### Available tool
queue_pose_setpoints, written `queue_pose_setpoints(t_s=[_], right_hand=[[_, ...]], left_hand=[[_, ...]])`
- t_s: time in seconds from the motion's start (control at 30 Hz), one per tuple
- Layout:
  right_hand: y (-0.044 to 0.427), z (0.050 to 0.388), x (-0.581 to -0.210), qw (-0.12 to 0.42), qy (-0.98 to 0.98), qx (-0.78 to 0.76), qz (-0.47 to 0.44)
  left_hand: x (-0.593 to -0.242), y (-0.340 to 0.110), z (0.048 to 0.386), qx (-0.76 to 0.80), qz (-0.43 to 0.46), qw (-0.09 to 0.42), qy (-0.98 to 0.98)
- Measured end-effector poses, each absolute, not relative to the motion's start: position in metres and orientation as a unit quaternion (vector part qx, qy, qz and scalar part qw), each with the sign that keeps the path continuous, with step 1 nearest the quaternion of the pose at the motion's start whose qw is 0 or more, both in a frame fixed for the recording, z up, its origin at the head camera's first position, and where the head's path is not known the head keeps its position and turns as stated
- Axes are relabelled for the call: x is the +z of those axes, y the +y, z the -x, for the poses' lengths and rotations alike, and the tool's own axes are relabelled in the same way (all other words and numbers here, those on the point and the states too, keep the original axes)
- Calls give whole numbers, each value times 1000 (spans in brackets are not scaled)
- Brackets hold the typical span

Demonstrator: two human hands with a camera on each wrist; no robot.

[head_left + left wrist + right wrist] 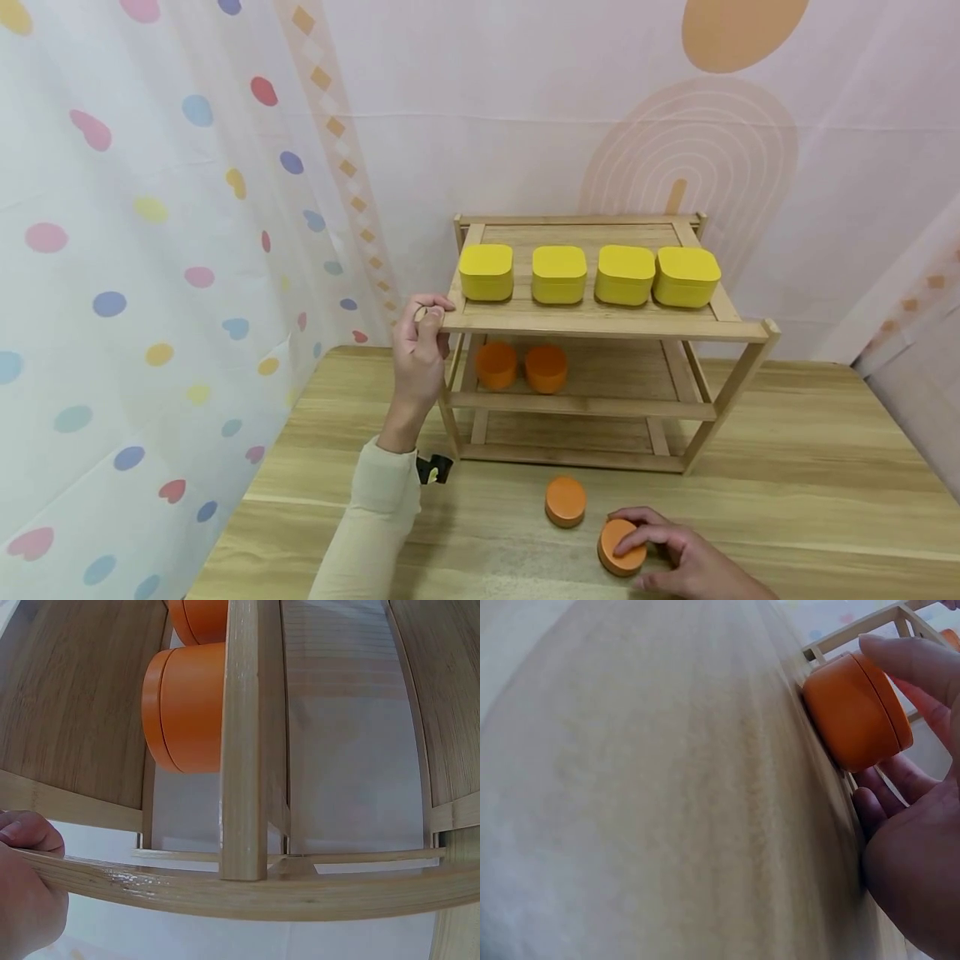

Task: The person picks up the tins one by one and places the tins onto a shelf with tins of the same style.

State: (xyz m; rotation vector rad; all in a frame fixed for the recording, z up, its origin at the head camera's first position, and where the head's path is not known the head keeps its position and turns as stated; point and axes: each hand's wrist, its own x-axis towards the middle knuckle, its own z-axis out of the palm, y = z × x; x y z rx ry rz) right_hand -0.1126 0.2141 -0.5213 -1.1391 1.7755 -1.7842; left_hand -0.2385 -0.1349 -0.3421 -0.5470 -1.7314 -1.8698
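Observation:
At the upper left front corner of a wooden three-tier rack (600,321), my left hand (422,350) grips the top shelf's edge. The left wrist view also shows that hand (30,877) curled on the rail. On the table near the front, my right hand (686,557) has its fingers around a round orange tin (619,547), one finger lying across its lid. This tin (855,712) stands on the tabletop in the right wrist view, fingers on both sides. Just left of it, a second round orange tin (566,502) stands apart from both hands.
Several yellow rounded-square tins (558,275) stand in a row on the top shelf. Two orange tins (497,365) sit at the left of the middle shelf. The rack stands on a wood-grain table (810,467), with a patterned curtain (480,125) behind.

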Motion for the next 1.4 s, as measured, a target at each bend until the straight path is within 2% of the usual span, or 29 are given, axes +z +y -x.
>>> queue_pose_setpoints(t_s=[0.43,0.77,1.4], right_hand=[[212,114,-526,163,653,-623,398],[214,113,-524,193,643,-646,363],[215,112,-522,195,653,-645,346]], left_hand=[[-342,-135,238,-687,198,266,-647],[-342,-135,239,-695,200,262,-638],[-342,-134,239,-689,203,268,-642]])
